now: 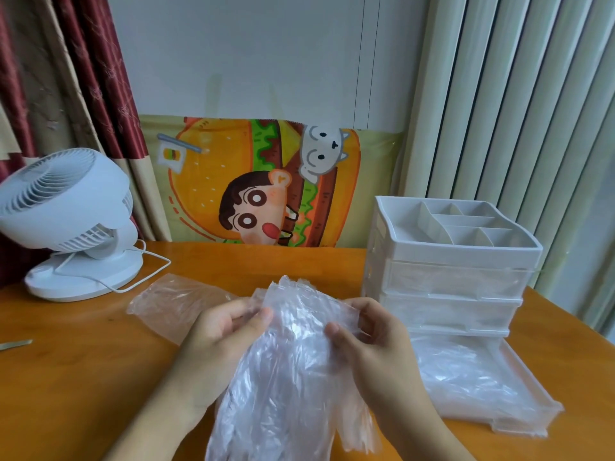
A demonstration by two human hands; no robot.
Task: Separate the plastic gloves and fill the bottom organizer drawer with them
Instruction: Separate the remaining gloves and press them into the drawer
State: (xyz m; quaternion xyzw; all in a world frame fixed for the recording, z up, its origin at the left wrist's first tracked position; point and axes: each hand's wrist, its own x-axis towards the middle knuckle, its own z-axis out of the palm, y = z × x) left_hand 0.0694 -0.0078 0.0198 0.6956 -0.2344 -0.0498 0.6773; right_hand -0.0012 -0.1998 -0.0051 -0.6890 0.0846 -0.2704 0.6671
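Left hand: the left hand [222, 331] gripped the upper left edge of the stack of plastic gloves [293, 367], thumb on the front, fingers curled behind the film
Right hand: the right hand [369, 331] pinched the upper right edge of the same stack, thumb pressed on the front, fingers folded round the back
Gloves: a clear, crinkled bundle held up between both hands above the wooden table [66, 377], its lower part hanging down toward the person between the forearms
Bottom drawer: the bottom drawer [532, 414] was pulled out just right of the right hand, already holding loose clear gloves [466, 377]
Organizer: the white plastic organizer [456, 261] stood beyond and right of the right hand, its two upper drawers closed and a divided tray on top
Empty bag: a clear plastic bag [166, 304] lay flat on the table just beyond the left hand
Fan: a white desk fan [70, 221] sat well away to the far left of the left hand, its cord [146, 271] looping on the table
Backdrop: a cartoon burger mat [266, 181] leaned against the wall beyond both hands
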